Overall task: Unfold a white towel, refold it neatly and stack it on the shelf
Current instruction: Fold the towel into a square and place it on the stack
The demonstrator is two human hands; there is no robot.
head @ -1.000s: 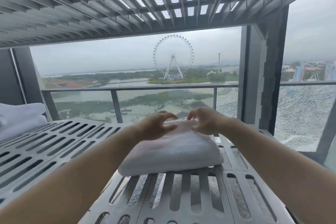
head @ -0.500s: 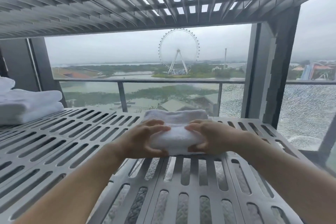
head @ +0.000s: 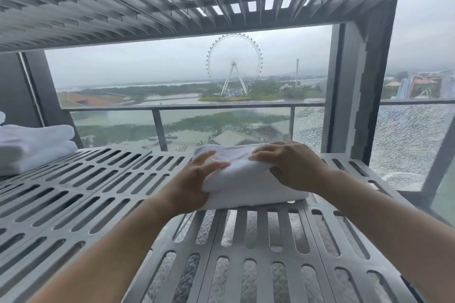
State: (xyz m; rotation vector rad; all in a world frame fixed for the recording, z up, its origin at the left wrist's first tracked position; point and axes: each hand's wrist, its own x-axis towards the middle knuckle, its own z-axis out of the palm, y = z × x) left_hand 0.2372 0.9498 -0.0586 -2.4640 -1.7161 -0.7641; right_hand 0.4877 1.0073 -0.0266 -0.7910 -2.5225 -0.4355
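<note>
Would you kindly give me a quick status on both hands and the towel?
Left hand and right hand both gripping the folded towel. Towel resting on the slotted shelf. Towel stack far left, nothing blocking.

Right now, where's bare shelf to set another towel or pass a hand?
Free: slotted shelf between the towel stack at far left and the folded towel; also the near strip before it. Crowded: that towel itself, left hand and right hand gripping it.

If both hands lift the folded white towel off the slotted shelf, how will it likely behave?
The folded towel is probably soft and floppy: it bulges and dents under the left hand and right hand. Its unsupported ends would likely sag and the folds loosen. It is unlikely to slide on the slotted shelf.
</note>
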